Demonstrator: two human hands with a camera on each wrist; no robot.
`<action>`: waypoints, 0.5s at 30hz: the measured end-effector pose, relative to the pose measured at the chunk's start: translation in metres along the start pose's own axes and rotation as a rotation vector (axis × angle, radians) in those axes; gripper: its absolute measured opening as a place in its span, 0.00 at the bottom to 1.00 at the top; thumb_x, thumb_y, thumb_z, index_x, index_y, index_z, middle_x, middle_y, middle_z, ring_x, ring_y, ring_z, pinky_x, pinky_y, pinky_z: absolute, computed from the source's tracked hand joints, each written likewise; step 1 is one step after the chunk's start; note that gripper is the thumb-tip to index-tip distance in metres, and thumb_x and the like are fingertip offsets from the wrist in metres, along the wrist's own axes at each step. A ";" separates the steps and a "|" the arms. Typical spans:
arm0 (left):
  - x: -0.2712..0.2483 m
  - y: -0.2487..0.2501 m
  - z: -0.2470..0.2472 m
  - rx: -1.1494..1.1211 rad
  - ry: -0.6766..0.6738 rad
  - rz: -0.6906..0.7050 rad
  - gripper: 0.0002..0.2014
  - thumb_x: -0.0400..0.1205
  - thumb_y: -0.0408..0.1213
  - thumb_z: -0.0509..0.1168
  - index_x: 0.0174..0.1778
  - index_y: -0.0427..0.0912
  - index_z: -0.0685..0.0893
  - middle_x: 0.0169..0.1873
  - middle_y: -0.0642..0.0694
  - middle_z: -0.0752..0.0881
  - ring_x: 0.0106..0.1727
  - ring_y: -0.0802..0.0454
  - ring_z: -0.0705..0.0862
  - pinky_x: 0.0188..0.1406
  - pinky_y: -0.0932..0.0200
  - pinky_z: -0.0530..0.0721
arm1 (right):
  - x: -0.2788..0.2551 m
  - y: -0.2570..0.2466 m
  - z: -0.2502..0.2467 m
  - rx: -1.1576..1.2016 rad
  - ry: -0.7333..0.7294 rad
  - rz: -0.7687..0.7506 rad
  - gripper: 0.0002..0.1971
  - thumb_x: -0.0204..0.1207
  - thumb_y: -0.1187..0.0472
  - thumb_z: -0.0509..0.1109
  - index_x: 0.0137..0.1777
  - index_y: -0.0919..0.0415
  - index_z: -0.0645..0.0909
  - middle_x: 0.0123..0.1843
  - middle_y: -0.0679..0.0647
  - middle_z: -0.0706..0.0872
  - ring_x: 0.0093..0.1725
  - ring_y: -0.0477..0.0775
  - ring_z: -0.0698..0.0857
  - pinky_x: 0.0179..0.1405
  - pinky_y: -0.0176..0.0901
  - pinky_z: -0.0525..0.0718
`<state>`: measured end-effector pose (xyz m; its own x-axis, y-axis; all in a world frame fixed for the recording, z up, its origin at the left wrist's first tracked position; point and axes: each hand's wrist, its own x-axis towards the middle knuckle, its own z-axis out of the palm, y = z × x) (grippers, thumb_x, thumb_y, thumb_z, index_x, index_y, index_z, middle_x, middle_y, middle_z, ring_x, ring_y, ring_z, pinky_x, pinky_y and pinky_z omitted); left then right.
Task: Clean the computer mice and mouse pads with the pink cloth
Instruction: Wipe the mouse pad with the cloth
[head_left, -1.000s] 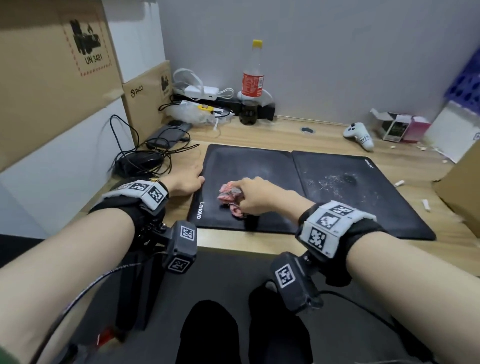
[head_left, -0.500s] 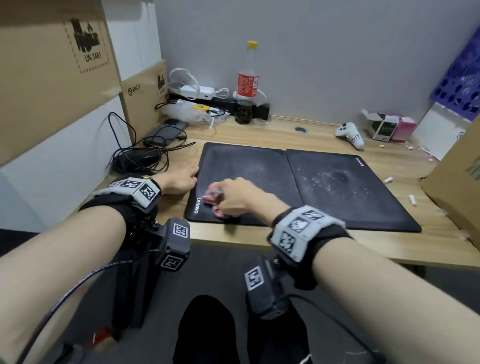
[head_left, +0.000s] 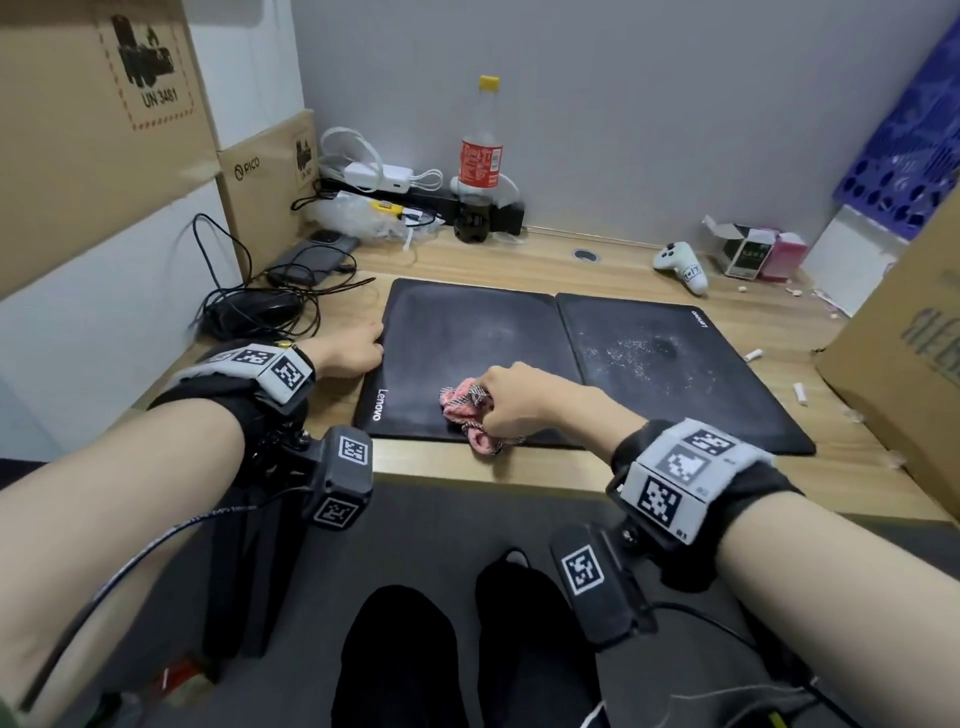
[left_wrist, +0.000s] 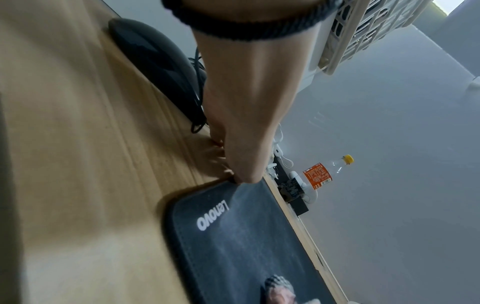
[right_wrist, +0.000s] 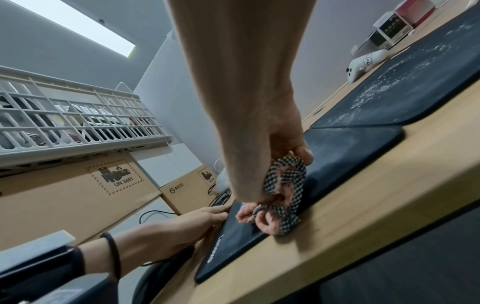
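Two black mouse pads lie side by side on the wooden desk. The left pad (head_left: 467, 338) (left_wrist: 246, 236) (right_wrist: 345, 152) bears a Lenovo logo, and the right pad (head_left: 675, 374) (right_wrist: 415, 86) is speckled with white crumbs. My right hand (head_left: 519, 400) (right_wrist: 285, 148) grips the bunched pink cloth (head_left: 465, 402) (right_wrist: 280, 205) (left_wrist: 280, 292) at the left pad's near edge, with part of the cloth hanging over onto the desk. My left hand (head_left: 353, 348) (left_wrist: 233, 160) (right_wrist: 197, 218) rests on the left pad's left edge. A black mouse (head_left: 249, 317) (left_wrist: 155, 61) sits among cables at the far left.
A cola bottle (head_left: 480, 161), chargers and a power strip line the back wall. A white controller (head_left: 680, 265) and small boxes (head_left: 753, 252) stand at the back right. Cardboard boxes (head_left: 104, 130) rise on the left and another (head_left: 904, 374) on the right. White bits (head_left: 800, 392) dot the desk.
My right hand swept the cloth left across the left pad, then back right and nearer the front edge. The left hand stayed on the pad's left edge.
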<state>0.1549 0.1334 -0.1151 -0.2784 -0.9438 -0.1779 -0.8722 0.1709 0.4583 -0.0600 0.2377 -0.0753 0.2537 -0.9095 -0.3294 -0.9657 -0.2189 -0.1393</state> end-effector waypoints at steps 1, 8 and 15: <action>0.002 0.000 -0.001 0.010 -0.001 -0.006 0.20 0.84 0.29 0.53 0.72 0.30 0.71 0.72 0.33 0.74 0.71 0.39 0.73 0.71 0.52 0.70 | 0.004 -0.002 -0.001 -0.015 0.008 0.018 0.05 0.74 0.59 0.64 0.44 0.59 0.71 0.37 0.54 0.73 0.35 0.56 0.76 0.35 0.44 0.73; 0.017 0.000 -0.012 0.125 0.046 0.036 0.17 0.84 0.40 0.59 0.65 0.35 0.78 0.62 0.36 0.83 0.61 0.38 0.80 0.56 0.54 0.75 | 0.059 -0.004 -0.026 -0.067 0.046 0.091 0.11 0.73 0.57 0.68 0.48 0.59 0.70 0.44 0.58 0.74 0.44 0.63 0.77 0.42 0.45 0.76; 0.026 0.003 -0.025 0.308 0.072 0.102 0.16 0.79 0.43 0.64 0.51 0.33 0.84 0.51 0.35 0.87 0.52 0.36 0.83 0.49 0.48 0.82 | 0.143 0.003 -0.051 -0.105 0.134 0.129 0.09 0.66 0.58 0.71 0.37 0.58 0.72 0.43 0.59 0.78 0.43 0.63 0.78 0.41 0.43 0.75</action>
<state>0.1549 0.1019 -0.0968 -0.3507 -0.9333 -0.0772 -0.9250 0.3324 0.1842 -0.0293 0.0891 -0.0748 0.1253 -0.9697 -0.2097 -0.9918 -0.1274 -0.0036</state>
